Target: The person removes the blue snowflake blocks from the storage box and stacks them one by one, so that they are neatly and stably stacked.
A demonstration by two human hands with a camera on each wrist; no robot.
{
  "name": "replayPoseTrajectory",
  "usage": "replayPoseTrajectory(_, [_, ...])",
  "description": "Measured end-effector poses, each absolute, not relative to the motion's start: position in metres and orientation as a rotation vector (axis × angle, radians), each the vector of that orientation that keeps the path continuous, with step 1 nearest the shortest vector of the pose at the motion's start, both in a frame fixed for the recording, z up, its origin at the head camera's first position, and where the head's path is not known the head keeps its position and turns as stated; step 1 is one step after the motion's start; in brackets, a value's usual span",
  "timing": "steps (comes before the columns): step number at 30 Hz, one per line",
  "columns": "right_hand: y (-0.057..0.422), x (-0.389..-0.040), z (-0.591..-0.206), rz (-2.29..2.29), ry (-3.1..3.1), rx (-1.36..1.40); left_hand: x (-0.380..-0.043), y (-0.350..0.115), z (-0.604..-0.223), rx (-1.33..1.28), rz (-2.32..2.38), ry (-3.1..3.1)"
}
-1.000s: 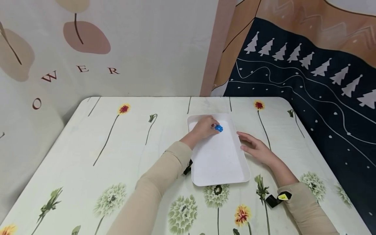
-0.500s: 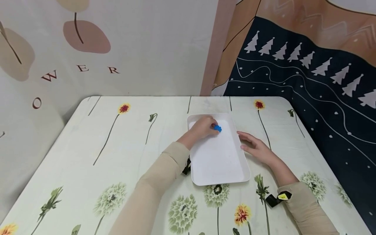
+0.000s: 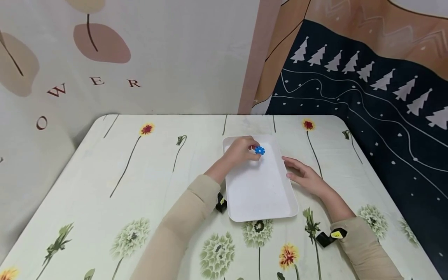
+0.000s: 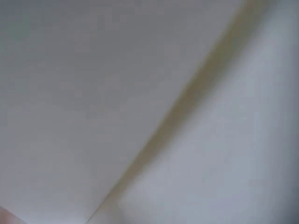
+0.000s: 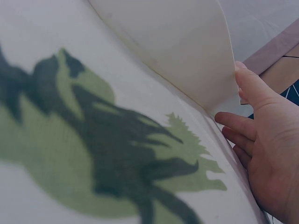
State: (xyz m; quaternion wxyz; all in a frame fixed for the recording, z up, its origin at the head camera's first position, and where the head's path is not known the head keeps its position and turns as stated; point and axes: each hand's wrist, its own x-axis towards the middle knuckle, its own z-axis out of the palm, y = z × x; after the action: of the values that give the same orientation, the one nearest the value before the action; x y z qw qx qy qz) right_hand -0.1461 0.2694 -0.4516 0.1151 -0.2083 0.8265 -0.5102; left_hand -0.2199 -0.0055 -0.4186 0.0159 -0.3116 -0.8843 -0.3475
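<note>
My left hand [image 3: 240, 151] pinches a small blue notched plastic disc [image 3: 259, 150] with pale dots, between thumb and fingers. It is over the far part of a white rectangular tray [image 3: 262, 190]. A small reddish patch shows behind its fingers; I cannot tell what it is. In the left wrist view there is only a blurred pale surface, with a sliver of skin at the lower left corner. My right hand [image 3: 308, 178] stays at the tray's right side with relaxed fingers. The right wrist view has this hand's fingertips [image 5: 229, 118] beside the tray's wall [image 5: 187, 51], thumb at its rim.
The tray lies on a table [image 3: 157, 163] with a flower-print cloth. Black straps with yellow labels sit at both wrists, such as the right strap [image 3: 329, 237]. A pale printed wall hanging [image 3: 175, 58] and a dark one with trees [image 3: 332, 85] border the table.
The blue disc has turned in my left fingers, from edge-on to showing its face, and risen slightly. My left forearm has shifted a little left. The right hand keeps its place.
</note>
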Motion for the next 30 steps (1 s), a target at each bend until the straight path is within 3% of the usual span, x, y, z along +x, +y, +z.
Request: replayPoseTrajectory(30, [0.27,-0.147,-0.454,-1.522,2.4,-0.638,-0.165,-0.05,-0.4,-1.076,-1.167,-2.185])
